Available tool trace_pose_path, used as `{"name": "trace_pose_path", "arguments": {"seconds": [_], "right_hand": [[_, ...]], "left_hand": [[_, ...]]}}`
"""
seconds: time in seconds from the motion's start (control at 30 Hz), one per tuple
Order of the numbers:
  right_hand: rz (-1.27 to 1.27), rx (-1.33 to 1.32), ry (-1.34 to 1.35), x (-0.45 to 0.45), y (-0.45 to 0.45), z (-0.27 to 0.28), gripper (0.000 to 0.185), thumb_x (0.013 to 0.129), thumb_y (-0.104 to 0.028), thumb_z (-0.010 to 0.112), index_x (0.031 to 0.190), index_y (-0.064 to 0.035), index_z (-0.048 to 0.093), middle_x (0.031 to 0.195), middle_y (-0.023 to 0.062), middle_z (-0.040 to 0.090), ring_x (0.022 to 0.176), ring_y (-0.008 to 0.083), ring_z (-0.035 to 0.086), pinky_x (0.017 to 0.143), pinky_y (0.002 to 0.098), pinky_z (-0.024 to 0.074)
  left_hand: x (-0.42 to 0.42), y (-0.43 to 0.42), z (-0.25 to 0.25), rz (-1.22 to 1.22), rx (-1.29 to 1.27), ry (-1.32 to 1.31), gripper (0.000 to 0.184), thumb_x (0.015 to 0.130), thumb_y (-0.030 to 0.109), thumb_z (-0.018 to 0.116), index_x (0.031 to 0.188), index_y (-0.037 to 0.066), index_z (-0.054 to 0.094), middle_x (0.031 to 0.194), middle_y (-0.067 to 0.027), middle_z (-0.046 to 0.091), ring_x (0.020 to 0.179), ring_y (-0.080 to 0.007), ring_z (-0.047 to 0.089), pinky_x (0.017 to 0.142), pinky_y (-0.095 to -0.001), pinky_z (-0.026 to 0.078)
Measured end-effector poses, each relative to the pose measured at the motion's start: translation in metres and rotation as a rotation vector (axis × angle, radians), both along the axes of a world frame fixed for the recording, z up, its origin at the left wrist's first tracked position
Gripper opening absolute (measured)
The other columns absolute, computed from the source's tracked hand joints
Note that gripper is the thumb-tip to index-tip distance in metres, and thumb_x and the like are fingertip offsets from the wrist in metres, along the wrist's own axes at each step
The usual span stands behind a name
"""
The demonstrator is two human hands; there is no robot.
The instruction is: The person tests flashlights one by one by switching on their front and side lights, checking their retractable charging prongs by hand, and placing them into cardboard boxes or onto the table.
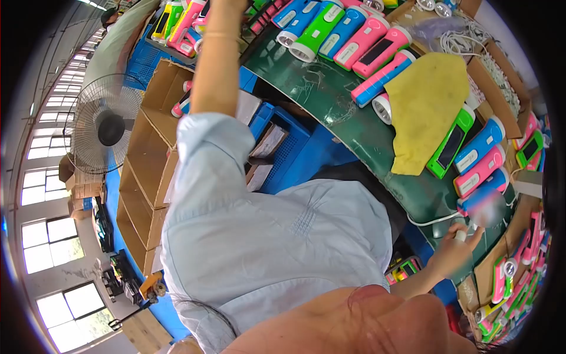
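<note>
Although the thumb and fingers of the right hand (451, 256) were seen partly spread at the head end of a blurred blue-and-pink flashlight (476, 199), whether they were closed on it could not be told. The left hand was cut off by the upper edge, so its grip could not be judged. By its look, the flashlight was judged light, stiff and slightly slippery, its lens end the fragile part; the barrel was better suited to being gripped. It was placed over the green table (354, 121), near one white cord (433, 223). Beyond it, three flashlights (480, 144) were counted beside one yellow cloth (430, 112); past the cloth, seven more (362, 42) and one partly covered were counted. The heap (522, 277) was too overlapped to be counted.
</note>
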State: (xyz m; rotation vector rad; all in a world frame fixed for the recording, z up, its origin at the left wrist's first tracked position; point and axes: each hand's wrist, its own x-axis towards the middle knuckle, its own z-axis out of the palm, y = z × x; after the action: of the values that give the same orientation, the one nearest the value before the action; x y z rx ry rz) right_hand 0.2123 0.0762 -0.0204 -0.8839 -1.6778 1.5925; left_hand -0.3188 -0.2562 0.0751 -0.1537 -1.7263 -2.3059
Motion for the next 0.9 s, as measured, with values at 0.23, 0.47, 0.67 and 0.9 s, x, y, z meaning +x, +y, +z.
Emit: {"name": "trace_pose_path", "arguments": {"seconds": [0.23,0.47,0.67,0.9], "right_hand": [[0.080,-0.109,0.021,-0.016,-0.022,-0.020,0.032,0.084,0.001,0.037,0.108,-0.0010,0.057,0.067,0.0008,0.048,0.045,0.0006,0.030,0.038,0.0150,0.0193],[0.091,0.205,-0.140,-0.038,-0.035,-0.037,0.031,0.081,0.002,0.037,0.101,-0.0019,0.060,0.067,0.0012,0.050,0.051,0.0045,0.039,0.045,0.0176,0.0270],[0.242,0.610,-0.280,-0.046,-0.032,-0.050,0.034,0.070,0.006,0.043,0.098,-0.0024,0.061,0.065,0.0111,0.050,0.057,0.0231,0.054,0.052,0.0303,0.0413],[0.247,0.665,-0.322,-0.054,-0.032,-0.047,0.037,0.066,0.008,0.043,0.097,-0.0034,0.061,0.065,0.0105,0.051,0.056,0.0252,0.054,0.050,0.0320,0.0412]], "left_hand": [[-0.064,-0.015,-0.010,0.128,-0.102,0.393,0.014,0.083,0.010,0.051,0.096,0.011,0.054,0.085,-0.0070,0.055,0.072,-0.0160,0.054,0.056,-0.0301,0.045],[-0.012,0.158,-0.054,-0.133,-1.064,0.516,0.036,0.074,0.017,0.061,0.103,-0.002,0.055,0.095,-0.0212,0.060,0.084,-0.0323,0.060,0.073,-0.0404,0.048],[-0.120,0.236,-0.125,-0.334,-1.990,0.684,0.035,0.078,0.032,0.050,0.084,0.003,0.067,0.086,-0.0230,0.064,0.084,-0.0334,0.063,0.075,-0.0434,0.049],[-0.086,0.284,-0.138,-0.331,-1.866,0.325,0.050,0.072,0.052,0.054,0.084,0.006,0.070,0.091,-0.0142,0.066,0.088,-0.0295,0.063,0.079,-0.0386,0.048]]}}
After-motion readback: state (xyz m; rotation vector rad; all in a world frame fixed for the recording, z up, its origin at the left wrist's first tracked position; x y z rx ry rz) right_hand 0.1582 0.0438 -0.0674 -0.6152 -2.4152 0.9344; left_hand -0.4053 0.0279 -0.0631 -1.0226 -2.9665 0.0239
